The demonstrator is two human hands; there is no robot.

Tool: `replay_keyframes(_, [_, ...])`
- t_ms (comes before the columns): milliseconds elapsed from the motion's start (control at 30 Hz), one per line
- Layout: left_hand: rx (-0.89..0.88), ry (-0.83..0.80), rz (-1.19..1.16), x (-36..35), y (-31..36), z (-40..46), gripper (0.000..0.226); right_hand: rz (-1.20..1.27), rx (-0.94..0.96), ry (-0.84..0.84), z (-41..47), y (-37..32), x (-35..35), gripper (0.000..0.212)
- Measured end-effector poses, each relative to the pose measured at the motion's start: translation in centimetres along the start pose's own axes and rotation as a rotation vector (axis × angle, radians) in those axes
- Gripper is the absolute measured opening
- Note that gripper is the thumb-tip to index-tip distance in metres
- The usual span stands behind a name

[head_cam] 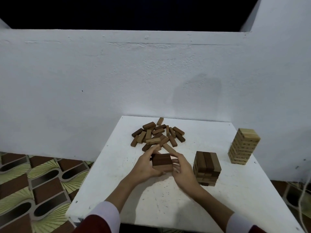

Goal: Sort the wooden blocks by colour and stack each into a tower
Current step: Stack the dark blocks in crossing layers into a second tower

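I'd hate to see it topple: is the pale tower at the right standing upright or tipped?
Upright. The pale tower stands on the white table, layers stacked evenly, apart from both hands; any slight lean may be lens distortion.

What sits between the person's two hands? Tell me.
A small stack of dark brown blocks, which the left hand and right hand press from either side, seen in the head view.

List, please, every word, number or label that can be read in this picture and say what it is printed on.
None can be read.
Light tower: dark marks on the block sides, too small and blurred to read.
Loose blocks, mid-brown tower and dark stack between the hands: no print shows.
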State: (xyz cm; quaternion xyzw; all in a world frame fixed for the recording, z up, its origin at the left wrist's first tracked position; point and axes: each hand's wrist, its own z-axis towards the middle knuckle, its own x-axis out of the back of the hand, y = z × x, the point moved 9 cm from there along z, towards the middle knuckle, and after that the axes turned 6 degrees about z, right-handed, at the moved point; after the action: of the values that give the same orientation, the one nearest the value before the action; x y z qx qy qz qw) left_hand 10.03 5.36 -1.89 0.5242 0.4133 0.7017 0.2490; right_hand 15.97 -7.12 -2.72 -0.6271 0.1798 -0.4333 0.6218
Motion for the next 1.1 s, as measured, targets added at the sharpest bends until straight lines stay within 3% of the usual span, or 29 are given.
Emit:
replay_keyframes(267, [-0.104,0.032,-0.08,-0.7,6.3,2.7,0.09,-0.024,0.135,0.012,0.5,-6.0,5.8,0.063])
replay_keyframes(333, [-0.142,0.02,-0.09,-1.5,8.0,3.2,0.083,-0.09,0.121,0.019,0.6,-6.1,7.4,0.064])
replay_keyframes(533, [-0.186,-0.063,-0.035,-5.7,10.7,4.9,0.091,-0.219,0.082,-0.017,-0.3,-5.3,12.0,0.074])
replay_keyframes(800, [-0.191,-0.16,0.02,-9.2,11.1,5.1,0.096,-0.351,0.047,-0.066,-1.4,-2.3,13.9,0.075])
replay_keyframes(1100, [-0.152,-0.165,0.052,-9.4,10.3,5.1,0.096,-0.366,0.028,-0.096,-0.5,-1.2,13.5,0.076])
